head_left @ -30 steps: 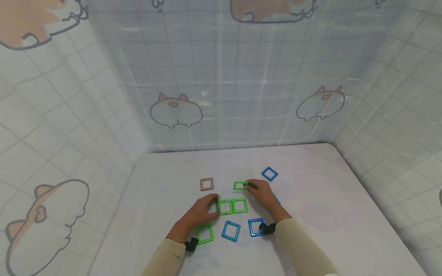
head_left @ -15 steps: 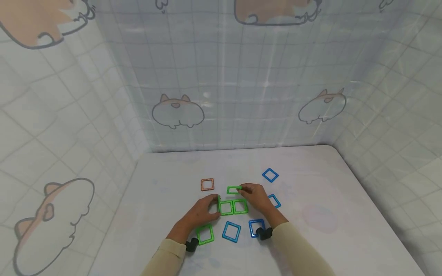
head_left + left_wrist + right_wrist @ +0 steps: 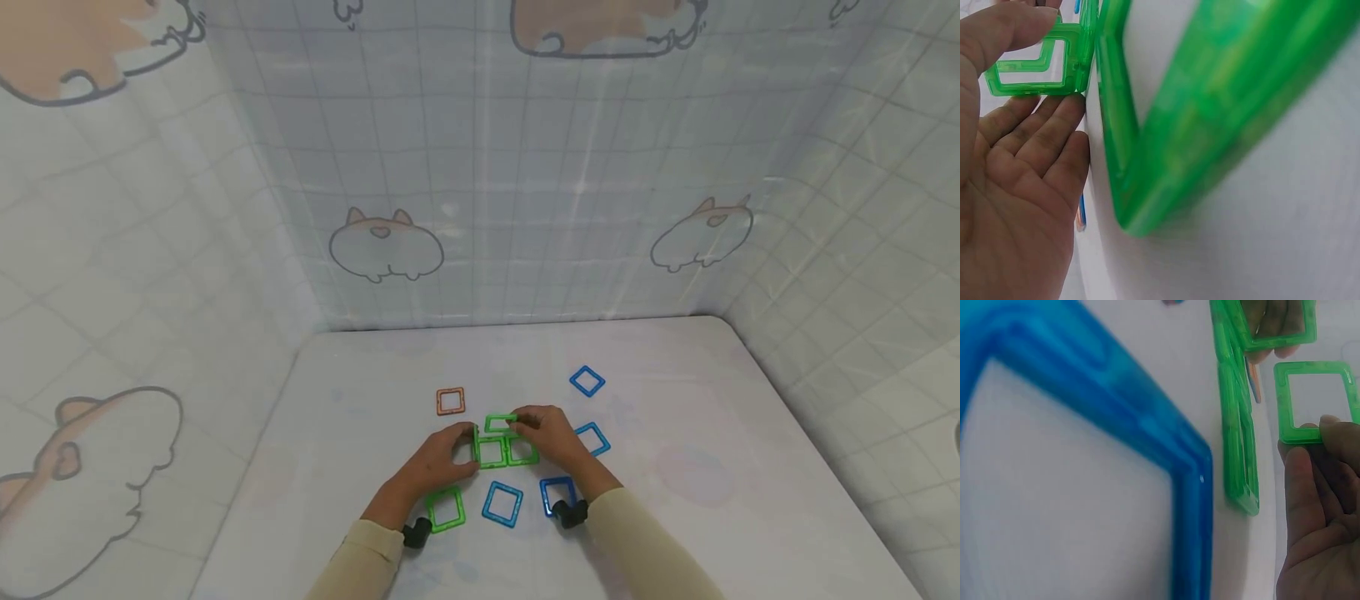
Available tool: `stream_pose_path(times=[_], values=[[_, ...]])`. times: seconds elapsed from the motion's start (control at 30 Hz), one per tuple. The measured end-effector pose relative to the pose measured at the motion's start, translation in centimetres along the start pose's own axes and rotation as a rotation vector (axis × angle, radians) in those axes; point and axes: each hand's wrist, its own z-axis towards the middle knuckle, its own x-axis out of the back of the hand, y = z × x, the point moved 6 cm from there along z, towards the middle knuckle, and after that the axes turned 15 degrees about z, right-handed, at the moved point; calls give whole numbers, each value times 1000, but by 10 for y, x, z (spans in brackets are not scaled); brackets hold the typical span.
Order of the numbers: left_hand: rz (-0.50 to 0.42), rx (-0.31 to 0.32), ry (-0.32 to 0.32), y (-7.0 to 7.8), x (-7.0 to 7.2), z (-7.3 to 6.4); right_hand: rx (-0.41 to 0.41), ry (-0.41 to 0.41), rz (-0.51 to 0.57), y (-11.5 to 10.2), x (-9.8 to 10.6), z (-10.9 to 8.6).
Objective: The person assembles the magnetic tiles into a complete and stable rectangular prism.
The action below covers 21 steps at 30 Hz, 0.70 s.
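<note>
My left hand (image 3: 431,462) grips a green square magnetic tile (image 3: 1035,90) that stands on edge, thumb on one side and fingers on the other. That tile rises at the left end of two flat green tiles (image 3: 492,466) joined side by side. Between thumb and fingers my right hand (image 3: 551,435) pinches another green magnetic tile (image 3: 1283,403). In the head view this tile is just behind the flat pair; in the right wrist view it is raised off the table. My right fingers partly cover the right flat tile.
A loose green tile (image 3: 462,518) lies by my left wrist. Blue tiles lie in front, one light (image 3: 491,502) and one dark (image 3: 547,498). Two more blue tiles (image 3: 587,393) (image 3: 602,437) are to the right. An orange tile (image 3: 440,402) lies behind. Patterned curtains surround the white table (image 3: 360,375).
My right hand has moved left and toward me with its green tile, closer to the upright tile and flat pair. My left hand stays in place.
</note>
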Motion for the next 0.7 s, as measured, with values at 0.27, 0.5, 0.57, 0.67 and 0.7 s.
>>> stream_pose_path(times=[0.27, 0.5, 0.57, 0.67, 0.7], values=[[13, -2, 8, 2, -4, -6, 19, -28, -5, 3, -8, -6], [6, 6, 6, 4, -6, -9, 44, -58, 18, 3, -13, -11], [4, 6, 8, 5, -7, -10, 40, -58, 14, 3, -13, -12], [8, 5, 10, 6, -7, -12, 36, -59, 8, 3, -15, -14], [8, 4, 11, 7, -8, -12, 35, -62, 7, 4, -16, -14]])
